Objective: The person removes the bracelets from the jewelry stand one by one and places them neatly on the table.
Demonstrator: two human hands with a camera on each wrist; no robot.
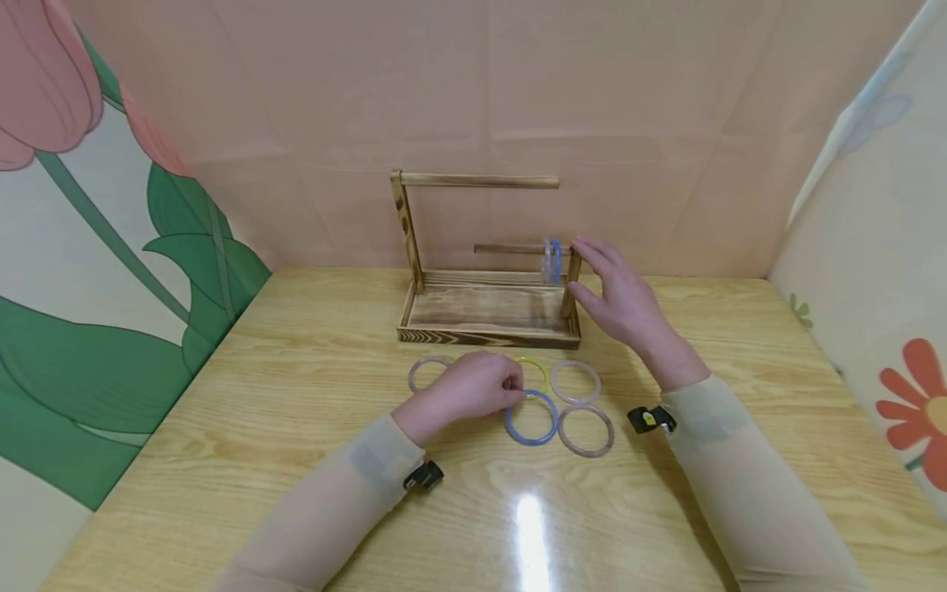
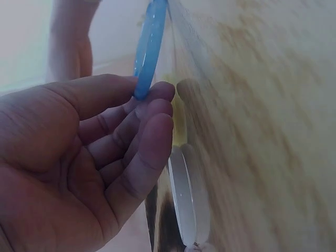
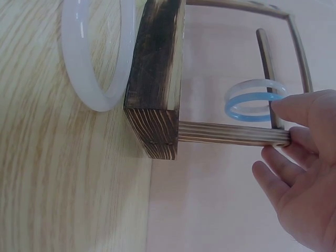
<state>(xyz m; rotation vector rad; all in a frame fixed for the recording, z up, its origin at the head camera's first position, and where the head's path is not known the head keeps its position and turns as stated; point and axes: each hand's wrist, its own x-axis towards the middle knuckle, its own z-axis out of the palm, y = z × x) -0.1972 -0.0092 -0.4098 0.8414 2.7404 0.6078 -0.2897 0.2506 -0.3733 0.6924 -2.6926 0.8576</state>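
My left hand [image 1: 477, 385] pinches the rim of a blue bangle [image 1: 533, 442] between thumb and fingertips; in the left wrist view this blue bangle [image 2: 150, 50] stands tilted up. My right hand [image 1: 625, 304] is at the upper end of the short post of a wooden stand [image 1: 488, 338], thumb on one side and fingers on the other. In the right wrist view the thumb lies close beside a hanging blue bangle [image 3: 252, 97]. That bangle and a pale clear one [image 1: 547, 263] hang on the lower peg [image 1: 506, 248], near the post.
Around the left hand lie a yellow bangle [image 1: 546, 374], a whitish bangle [image 1: 598, 382], a pale purple bangle [image 1: 586, 454] and another pale one [image 1: 411, 378], partly covered. The stand's upper bar [image 1: 481, 180] sticks out to the right from its tall post.
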